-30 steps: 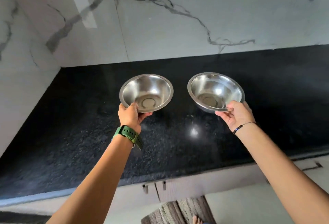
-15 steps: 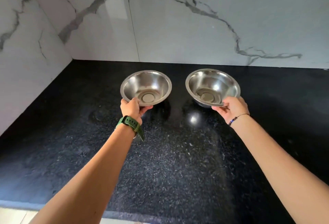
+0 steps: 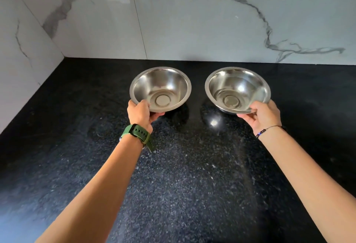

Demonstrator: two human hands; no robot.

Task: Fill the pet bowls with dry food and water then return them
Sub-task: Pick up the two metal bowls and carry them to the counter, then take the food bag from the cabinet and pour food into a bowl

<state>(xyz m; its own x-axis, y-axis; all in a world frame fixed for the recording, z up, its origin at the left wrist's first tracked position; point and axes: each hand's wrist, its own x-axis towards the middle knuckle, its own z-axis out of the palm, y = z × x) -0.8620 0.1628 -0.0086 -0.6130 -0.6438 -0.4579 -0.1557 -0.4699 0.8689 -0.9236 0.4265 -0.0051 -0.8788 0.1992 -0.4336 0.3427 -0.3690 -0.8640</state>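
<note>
Change since half a second ago: both bowls sit further back over the worktop point(image 3: 192, 175), nearer the rear wall; the worktop's near edge is no longer in view.

Left hand point(image 3: 139, 113): grip closed on the near rim of the left steel bowl point(image 3: 160, 88), thumb over the rim, fingers beneath. Green watch strap point(image 3: 137, 133) on the wrist.

Right hand point(image 3: 264, 116): grip pinching the near rim of the right steel bowl point(image 3: 238, 89), thumb on top. Thin beaded bracelet point(image 3: 269, 130) on the wrist.

Bowls: side by side, apart, both dry inside, tipped slightly toward the camera. Whether either base touches the worktop cannot be told.

Surface: black speckled stone, glossy, showing reflections under each bowl.

Room: white marble-veined wall panels point(image 3: 192, 21) at rear and left, meeting in a corner at upper left.

Open room: bare worktop behind the bowls up to the rear wall, wider stretches left and right.
</note>
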